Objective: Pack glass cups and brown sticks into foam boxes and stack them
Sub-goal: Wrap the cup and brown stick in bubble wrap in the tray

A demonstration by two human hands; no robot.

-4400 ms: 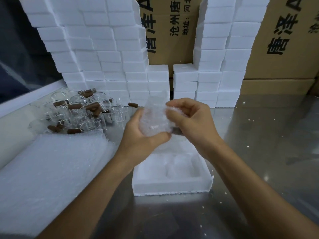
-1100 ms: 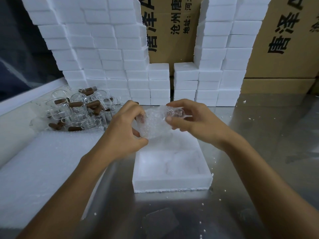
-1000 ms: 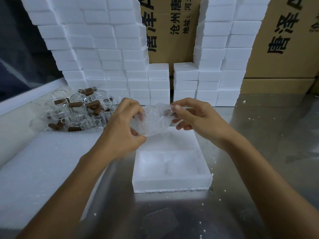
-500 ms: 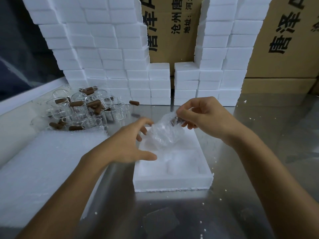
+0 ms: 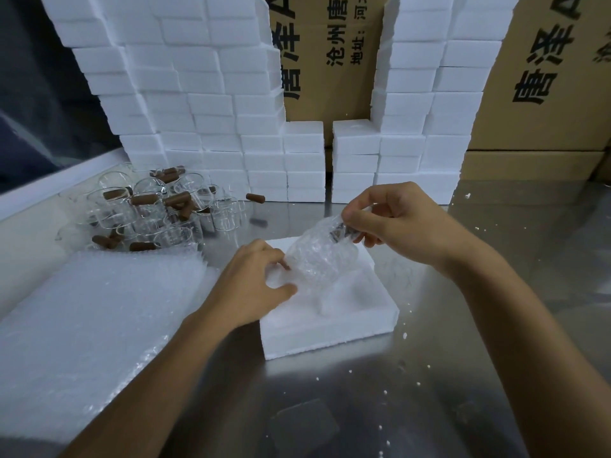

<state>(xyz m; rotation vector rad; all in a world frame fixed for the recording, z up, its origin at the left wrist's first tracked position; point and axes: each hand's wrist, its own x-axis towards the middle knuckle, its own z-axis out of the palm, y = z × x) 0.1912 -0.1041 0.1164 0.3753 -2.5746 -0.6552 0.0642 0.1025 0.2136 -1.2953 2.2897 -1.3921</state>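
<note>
An open white foam box point(image 5: 330, 332) lies on the steel table in front of me. Over its recess hangs a glass cup wrapped in bubble wrap point(image 5: 317, 259), tilted, with something brown inside its top end. My right hand point(image 5: 393, 223) pinches the top of the wrap. My left hand point(image 5: 254, 285) rests on the box's left rim, fingers touching the wrap's lower side. A pile of bare glass cups point(image 5: 145, 213) with brown sticks point(image 5: 177, 200) among them lies at the back left.
A stack of bubble wrap sheets point(image 5: 86, 322) covers the table on my left. Walls of stacked white foam boxes point(image 5: 205, 104) stand at the back, with cardboard cartons point(image 5: 542, 94) behind them. One brown stick point(image 5: 254, 197) lies alone near the stacks. Foam crumbs dot the table.
The wrapped cup came down from chest height toward the foam box. My left hand let go of it and dropped to the box's left rim; my right hand keeps the top pinched.
</note>
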